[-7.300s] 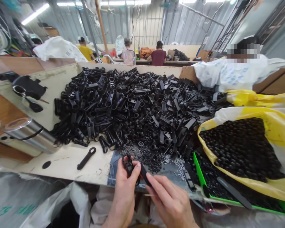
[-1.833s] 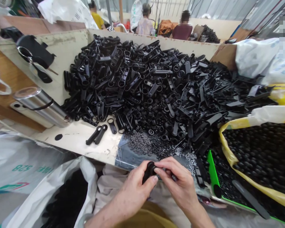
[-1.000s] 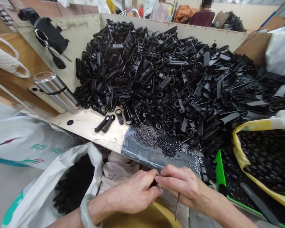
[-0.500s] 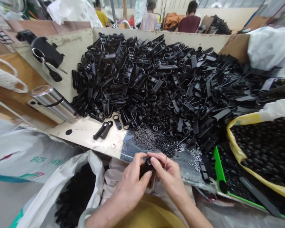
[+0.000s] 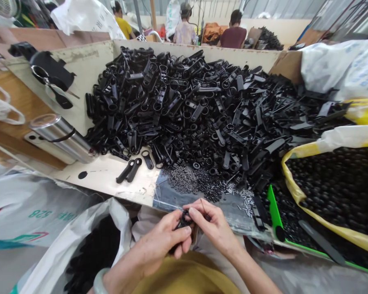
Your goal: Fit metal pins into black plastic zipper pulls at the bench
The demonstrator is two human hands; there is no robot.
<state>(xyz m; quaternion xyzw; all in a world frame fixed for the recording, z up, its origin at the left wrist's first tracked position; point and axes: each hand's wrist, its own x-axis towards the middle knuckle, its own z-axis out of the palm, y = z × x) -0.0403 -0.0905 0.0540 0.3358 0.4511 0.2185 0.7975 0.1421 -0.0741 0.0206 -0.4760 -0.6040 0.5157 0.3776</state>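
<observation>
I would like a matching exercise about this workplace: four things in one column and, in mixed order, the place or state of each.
1. Left hand
2. Steel flask
3. Yellow-and-white sack
4. Silver pins

A. Filled with round black pieces
B. Beside the left end of the big heap
C. Scattered near the green tray
D. Gripping a black part

Pairs: 1-D, 2-B, 3-A, 4-C

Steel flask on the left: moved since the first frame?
No. Judged against the black round spot on the pale board, the steel flask keeps its place; only the camera view has shifted.
</observation>
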